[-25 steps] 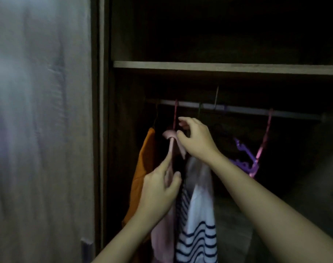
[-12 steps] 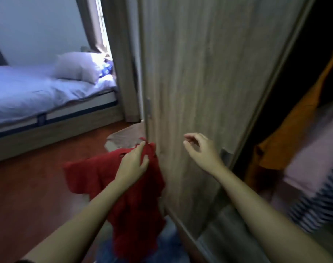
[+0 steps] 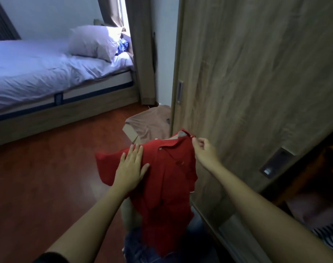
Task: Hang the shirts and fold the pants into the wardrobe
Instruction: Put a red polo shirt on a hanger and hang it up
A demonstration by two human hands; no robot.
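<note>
A red polo shirt (image 3: 167, 179) hangs in the air in front of the wardrobe's sliding door (image 3: 256, 76). My right hand (image 3: 204, 151) pinches its collar at the upper right. My left hand (image 3: 130, 168) lies flat, fingers spread, against the shirt's left shoulder. Under the shirt, blue jeans (image 3: 141, 247) lie on the floor. A pinkish-brown garment (image 3: 152, 124) is draped over a cardboard box (image 3: 130, 132) behind the shirt. In the open wardrobe at the far right hang an orange garment (image 3: 313, 168) and a striped one (image 3: 330, 238).
A bed (image 3: 38, 73) with a white sheet and pillow (image 3: 91, 41) stands at the back left. Red-brown wooden floor (image 3: 38, 177) lies between the bed and me. A curtain (image 3: 139, 50) hangs beside the wardrobe door.
I turned from the hanging rail to the room. My left hand lifted the red shirt and now lies flat on it; my right hand took hold of its collar.
</note>
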